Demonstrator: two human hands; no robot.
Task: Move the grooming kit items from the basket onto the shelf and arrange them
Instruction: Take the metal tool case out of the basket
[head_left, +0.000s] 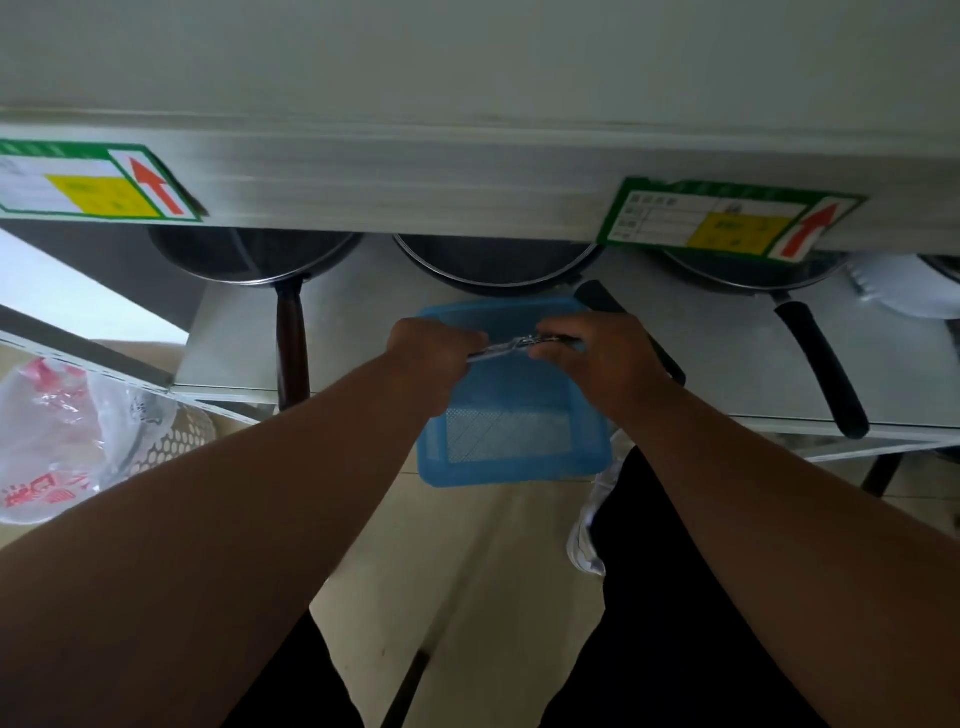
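Both bare forearms reach toward 12 o'clock over the tiled floor (467, 571). The left hand (431, 353) and the right hand (587, 358) each curl their fingers round one end of a slim, blurred grooming item (511, 345), held level above the blue basket (498, 447) on the lower shelf (228, 343). Beyond, frying pans (249, 260) sit at 11, 12 and 1 o'clock beneath a labelled upper shelf (415, 176).

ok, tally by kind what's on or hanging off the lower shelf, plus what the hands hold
Frying pans: 3 — wood-handled, middle, right with black handle
Blue baskets: 1
Small metal grooming tools: 1, gripped at its ends by the left hand and right hand
Total: 5
A pale object at the far right edge is too cropped to identify, so not counted.
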